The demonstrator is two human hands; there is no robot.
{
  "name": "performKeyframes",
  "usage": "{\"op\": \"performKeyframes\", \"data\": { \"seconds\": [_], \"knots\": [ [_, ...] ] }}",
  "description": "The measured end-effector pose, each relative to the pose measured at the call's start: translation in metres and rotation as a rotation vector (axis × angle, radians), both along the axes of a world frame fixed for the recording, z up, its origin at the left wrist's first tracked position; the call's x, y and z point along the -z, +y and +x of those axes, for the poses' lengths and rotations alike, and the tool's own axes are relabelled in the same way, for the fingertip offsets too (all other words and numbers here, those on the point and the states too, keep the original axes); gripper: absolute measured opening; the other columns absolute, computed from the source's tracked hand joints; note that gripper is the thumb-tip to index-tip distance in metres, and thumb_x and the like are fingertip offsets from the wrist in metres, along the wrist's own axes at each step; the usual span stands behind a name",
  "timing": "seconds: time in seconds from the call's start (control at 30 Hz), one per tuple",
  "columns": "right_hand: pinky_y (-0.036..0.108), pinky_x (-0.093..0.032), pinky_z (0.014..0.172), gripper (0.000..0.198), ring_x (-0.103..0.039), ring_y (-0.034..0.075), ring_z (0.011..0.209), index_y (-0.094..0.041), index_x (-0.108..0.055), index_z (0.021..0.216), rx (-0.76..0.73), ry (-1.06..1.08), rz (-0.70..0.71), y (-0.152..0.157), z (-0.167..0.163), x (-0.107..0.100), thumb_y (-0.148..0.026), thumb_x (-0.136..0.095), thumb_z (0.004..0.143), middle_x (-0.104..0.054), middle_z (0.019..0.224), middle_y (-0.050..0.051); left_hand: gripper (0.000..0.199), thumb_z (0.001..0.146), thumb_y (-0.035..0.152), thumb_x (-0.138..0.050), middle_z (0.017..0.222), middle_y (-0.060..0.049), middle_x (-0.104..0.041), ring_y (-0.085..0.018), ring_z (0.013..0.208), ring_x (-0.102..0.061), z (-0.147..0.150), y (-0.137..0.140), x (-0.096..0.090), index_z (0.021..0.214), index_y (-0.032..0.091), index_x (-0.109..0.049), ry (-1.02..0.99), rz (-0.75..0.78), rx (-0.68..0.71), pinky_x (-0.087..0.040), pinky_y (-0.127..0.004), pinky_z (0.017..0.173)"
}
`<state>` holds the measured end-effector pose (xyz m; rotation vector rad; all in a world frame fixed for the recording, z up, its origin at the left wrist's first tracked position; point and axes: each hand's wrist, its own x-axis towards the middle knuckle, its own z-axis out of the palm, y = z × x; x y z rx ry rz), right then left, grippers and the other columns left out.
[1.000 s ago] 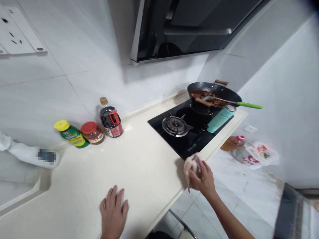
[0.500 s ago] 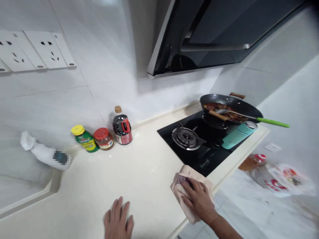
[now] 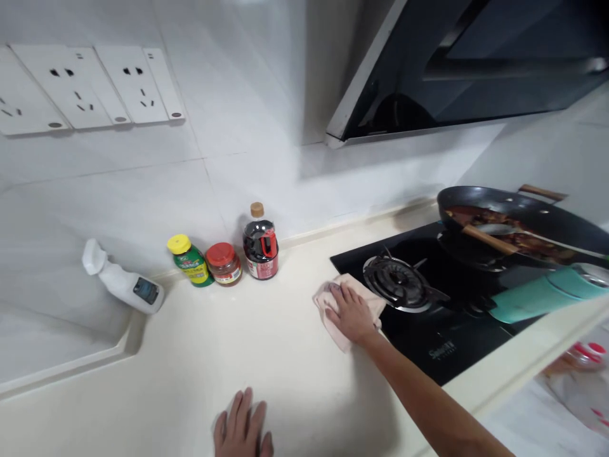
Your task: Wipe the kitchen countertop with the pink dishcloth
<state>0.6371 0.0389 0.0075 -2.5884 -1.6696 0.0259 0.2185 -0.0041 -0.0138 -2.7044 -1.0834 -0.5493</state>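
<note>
Lying beneath the right hand, fingers extended, the cloth is pressed onto the desk, overlapping the cooktop edge; no clear long axis is shown. The left hand is spread, unloaded, farther away. Since the earlier frame, the cloth has been shifted forward of both wrists.

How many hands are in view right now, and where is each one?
2: the right hand lies on the cloth by the stove; the left hand rests on the counter, partly out of view.
</note>
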Motion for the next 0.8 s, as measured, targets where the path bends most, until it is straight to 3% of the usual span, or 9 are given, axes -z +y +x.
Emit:
{"op": "performKeyframes", "data": {
  "seconds": [0.13, 0.23, 0.33, 0.43, 0.53, 0.63, 0.8],
  "knots": [
    [0.057, -0.019, 0.120, 0.072, -0.016, 0.039, 0.154, -0.013, -0.027, 0.162, 0.008, 0.077, -0.049, 0.074, -0.026, -0.013, -0.050, -0.042, 0.102, -0.016, 0.168, 0.021, 0.039, 0.089, 0.026, -0.058, 0.142, -0.011, -0.064, -0.032, 0.134, -0.052, -0.004, 0.001, -0.004, 0.126, 0.029, -0.068, 0.015, 0.052, 0.050, -0.035, -0.047, 0.104],
    [0.060, -0.015, 0.121, 0.074, -0.010, 0.042, 0.155, -0.012, -0.024, 0.163, -0.090, 0.134, -0.063, 0.102, -0.080, -0.017, -0.050, -0.042, 0.102, -0.012, 0.169, 0.022, 0.039, 0.088, 0.027, -0.060, 0.141, -0.011, -0.064, -0.032, 0.134, -0.051, -0.005, 0.000, -0.008, 0.126, 0.028, -0.068, 0.031, 0.079, 0.056, -0.035, -0.046, 0.104],
    [0.059, -0.013, 0.122, 0.079, -0.008, 0.041, 0.155, -0.013, -0.025, 0.163, -0.282, 0.204, -0.075, 0.109, -0.157, -0.024, -0.055, -0.046, 0.099, -0.009, 0.169, 0.021, 0.037, 0.088, 0.027, -0.060, 0.139, -0.011, -0.065, -0.031, 0.133, -0.052, -0.004, 0.000, -0.010, 0.124, 0.028, -0.069, 0.026, 0.108, 0.053, -0.034, -0.046, 0.103],
    [0.052, -0.012, 0.125, 0.081, -0.007, 0.032, 0.157, -0.025, -0.029, 0.162, -0.528, 0.276, -0.089, 0.098, -0.231, -0.029, -0.064, -0.052, 0.095, -0.011, 0.170, 0.013, 0.036, 0.090, 0.025, -0.059, 0.138, -0.010, -0.066, -0.030, 0.131, -0.053, -0.004, 0.001, -0.011, 0.124, 0.028, -0.069, 0.017, 0.121, 0.048, -0.034, -0.045, 0.103],
    [0.048, -0.007, 0.126, 0.075, -0.002, 0.025, 0.158, -0.034, -0.033, 0.160, -0.771, 0.388, -0.078, 0.081, -0.269, -0.031, -0.066, -0.052, 0.095, -0.009, 0.171, 0.006, 0.037, 0.092, 0.023, -0.058, 0.135, -0.009, -0.067, -0.028, 0.130, -0.054, -0.005, 0.001, -0.013, 0.127, 0.028, -0.068, 0.003, 0.097, 0.052, -0.034, -0.044, 0.104],
    [0.052, -0.006, 0.126, 0.069, -0.002, 0.028, 0.158, -0.035, -0.037, 0.158, -0.735, 0.431, -0.058, 0.068, -0.254, -0.029, -0.065, -0.050, 0.097, -0.011, 0.171, 0.005, 0.037, 0.093, 0.022, -0.057, 0.139, -0.010, -0.065, -0.028, 0.133, -0.053, -0.007, -0.001, -0.016, 0.128, 0.026, -0.067, -0.019, 0.044, 0.054, -0.034, -0.044, 0.106],
    [0.063, -0.011, 0.120, 0.068, -0.009, 0.042, 0.155, -0.030, -0.038, 0.158, -0.228, 0.222, -0.067, 0.031, -0.154, -0.021, -0.058, -0.051, 0.098, -0.010, 0.171, 0.013, 0.035, 0.095, 0.020, -0.056, 0.144, -0.011, -0.062, -0.028, 0.137, -0.050, -0.006, -0.005, -0.021, 0.128, 0.024, -0.067, -0.066, -0.042, 0.036, -0.034, -0.046, 0.108]
  ]
}}
